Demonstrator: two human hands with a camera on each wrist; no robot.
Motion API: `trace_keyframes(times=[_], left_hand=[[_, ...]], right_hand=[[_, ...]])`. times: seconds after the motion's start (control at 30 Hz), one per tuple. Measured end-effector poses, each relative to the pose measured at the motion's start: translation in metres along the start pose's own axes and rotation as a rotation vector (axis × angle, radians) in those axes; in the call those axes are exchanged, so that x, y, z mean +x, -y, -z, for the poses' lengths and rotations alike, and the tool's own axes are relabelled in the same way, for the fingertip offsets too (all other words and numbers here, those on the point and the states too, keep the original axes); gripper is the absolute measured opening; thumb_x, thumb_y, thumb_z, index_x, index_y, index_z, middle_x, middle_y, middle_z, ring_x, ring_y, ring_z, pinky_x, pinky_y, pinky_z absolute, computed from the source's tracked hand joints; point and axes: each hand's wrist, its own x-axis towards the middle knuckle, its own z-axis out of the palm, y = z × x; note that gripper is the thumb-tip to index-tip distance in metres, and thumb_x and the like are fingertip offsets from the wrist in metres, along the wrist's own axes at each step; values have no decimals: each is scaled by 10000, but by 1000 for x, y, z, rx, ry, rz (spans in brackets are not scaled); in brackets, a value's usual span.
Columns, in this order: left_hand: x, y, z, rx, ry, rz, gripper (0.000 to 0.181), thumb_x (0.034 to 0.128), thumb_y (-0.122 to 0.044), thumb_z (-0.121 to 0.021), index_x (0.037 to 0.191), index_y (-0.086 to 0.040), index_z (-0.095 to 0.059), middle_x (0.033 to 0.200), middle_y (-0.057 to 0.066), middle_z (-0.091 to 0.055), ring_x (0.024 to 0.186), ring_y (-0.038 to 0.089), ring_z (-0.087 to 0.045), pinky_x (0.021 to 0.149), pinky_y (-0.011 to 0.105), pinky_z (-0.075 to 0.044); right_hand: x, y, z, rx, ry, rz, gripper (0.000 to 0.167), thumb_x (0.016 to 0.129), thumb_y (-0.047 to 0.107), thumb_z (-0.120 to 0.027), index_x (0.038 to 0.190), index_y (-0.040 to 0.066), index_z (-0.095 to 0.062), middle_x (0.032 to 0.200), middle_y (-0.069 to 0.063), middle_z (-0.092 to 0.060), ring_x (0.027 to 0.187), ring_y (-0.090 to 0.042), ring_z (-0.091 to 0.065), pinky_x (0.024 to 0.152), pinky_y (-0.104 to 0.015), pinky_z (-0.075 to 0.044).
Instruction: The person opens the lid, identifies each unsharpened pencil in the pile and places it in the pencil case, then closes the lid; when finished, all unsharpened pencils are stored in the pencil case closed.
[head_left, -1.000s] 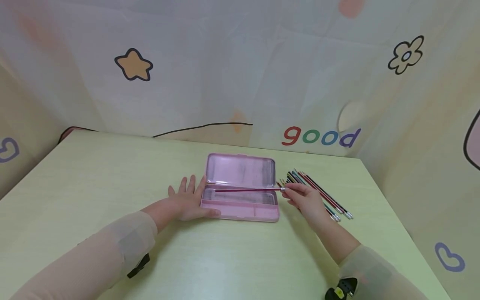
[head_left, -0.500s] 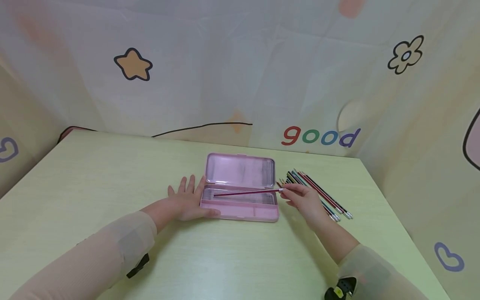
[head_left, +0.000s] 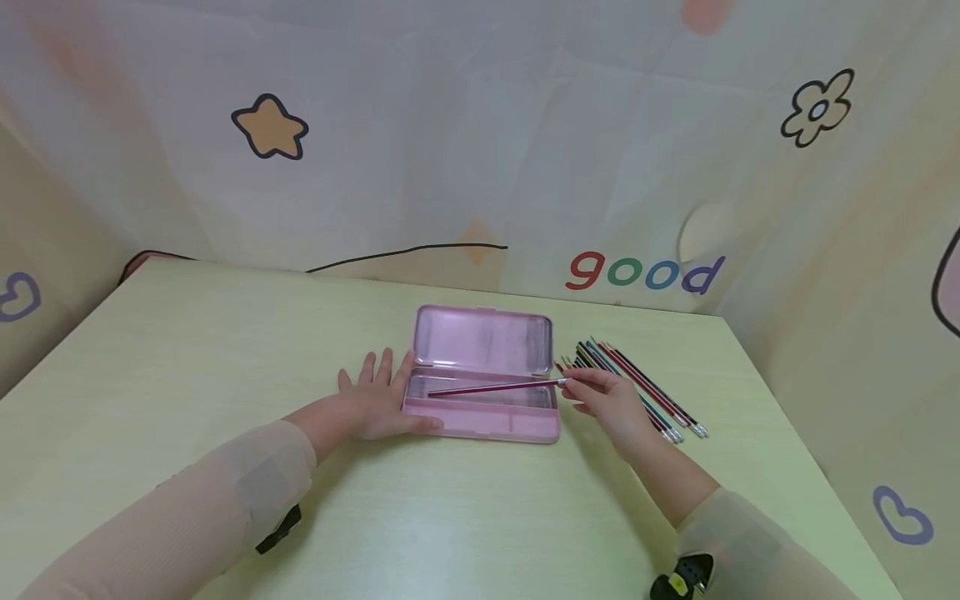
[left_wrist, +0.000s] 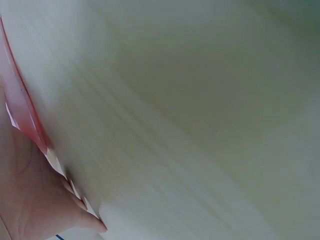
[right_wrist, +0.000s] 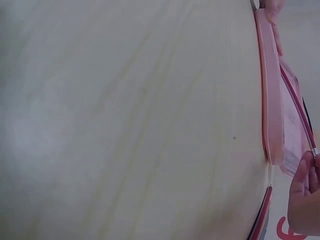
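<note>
A pale, softly creased backdrop [head_left: 450, 125], printed with a star, a flower, hearts and the coloured word "good", rises behind a light yellow-green table [head_left: 217, 358] whose smooth top shows faint grain-like streaks in the wrist views. On the table lies a shallow pink pencil case [head_left: 461, 424], rectangular with rounded corners and glossy, its lid folded back away from the person. Its base has a long, greyish, shiny rear section and a pink front strip with a small divider.

The left hand [head_left: 375, 410] rests at the case's left side, fingers straight and spread, the thumb lying over the front corner. The right hand [head_left: 611, 408] is just beyond the right side, thumb and fingertips pinching one pencil. A loose bundle of pencils [head_left: 652, 388], red, black, blue and other colours, lies just right of the case, silvery ends toward the person.

The pinched dark-red pencil [head_left: 495, 388], slim and straight with a silvery end at the fingertips, stretches across the rear section; whether it touches the bottom I cannot tell. Compared with a second ago, its far end sits lower, so it slants more; the case and left hand lie as before.
</note>
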Motion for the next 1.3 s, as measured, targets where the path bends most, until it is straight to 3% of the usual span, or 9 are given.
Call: trace_keyframes(times=[0.47, 0.83, 1.3], left_hand=[[3, 1, -2, 5, 2, 8, 1152, 728, -838, -374, 1491, -116, 98, 1526, 234, 69, 1373, 431, 94, 987, 703, 12], [2, 1, -1, -1, 4, 8, 1146, 737, -825, -387, 1491, -111, 97, 1524, 236, 74, 1371, 434, 99, 987, 703, 16], [3, 1, -1, -11, 6, 6, 1150, 733, -826, -390, 1492, -106, 86, 1525, 237, 67, 1372, 435, 94, 990, 698, 24]], right_hand=[[1, -2, -5, -99, 45, -12, 283, 934, 157, -580, 1164, -5, -618, 1082, -127, -644, 935, -208, -621, 803, -295, -510], [1, -4, -10, -218, 108, 47, 215, 928, 95, -575, 1102, -5, -651, 1029, -108, -647, 801, -191, -549, 693, -282, -488], [1, -3, -12, -214, 120, -9, 203, 939, 104, -558, 1094, 31, -668, 1115, -106, -630, 830, -215, -547, 710, -271, -468]])
